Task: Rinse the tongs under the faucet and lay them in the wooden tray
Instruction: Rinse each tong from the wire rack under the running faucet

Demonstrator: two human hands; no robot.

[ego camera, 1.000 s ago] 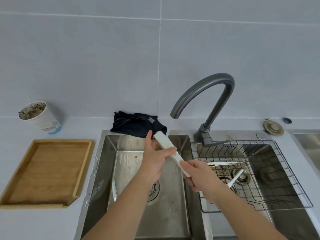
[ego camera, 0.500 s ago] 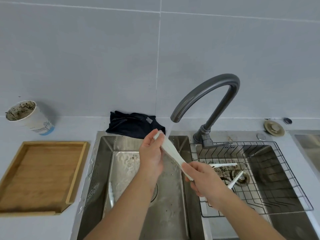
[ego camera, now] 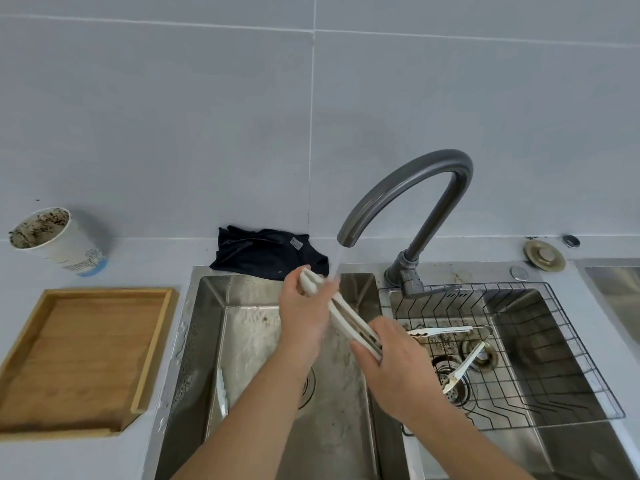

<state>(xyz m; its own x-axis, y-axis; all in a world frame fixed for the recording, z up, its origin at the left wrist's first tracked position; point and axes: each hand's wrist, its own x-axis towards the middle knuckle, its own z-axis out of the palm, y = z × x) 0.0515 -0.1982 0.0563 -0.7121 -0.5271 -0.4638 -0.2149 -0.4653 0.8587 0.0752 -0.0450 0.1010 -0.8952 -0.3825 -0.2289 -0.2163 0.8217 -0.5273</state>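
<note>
**Tongs under the stream at the left basin**

Grey wall tiles behind, pale countertop (ego camera: 104, 455) below, and a double steel sink (ego camera: 242, 341) in the middle of it all. From the head camera: water is running from the dark curved faucet (ego camera: 408, 181), and the white tongs (ego camera: 341, 315) sit right under it, held slanted above the left basin. Left hand (ego camera: 303, 317) wraps the upper end, fingers curled round it where the stream lands. Right hand (ego camera: 394, 368) clamps the lower end, thumb over the top. Over on the left counter, the wooden tray (ego camera: 83, 358) lies well apart from the tongs. Behind it a stained paper cup (ego camera: 55, 242) leans over. A dark cloth (ego camera: 266, 252) is bunched at the sink's back edge. Right basin holds a wire rack (ego camera: 554, 358) with more utensils (ego camera: 446, 330) lying in it
</note>
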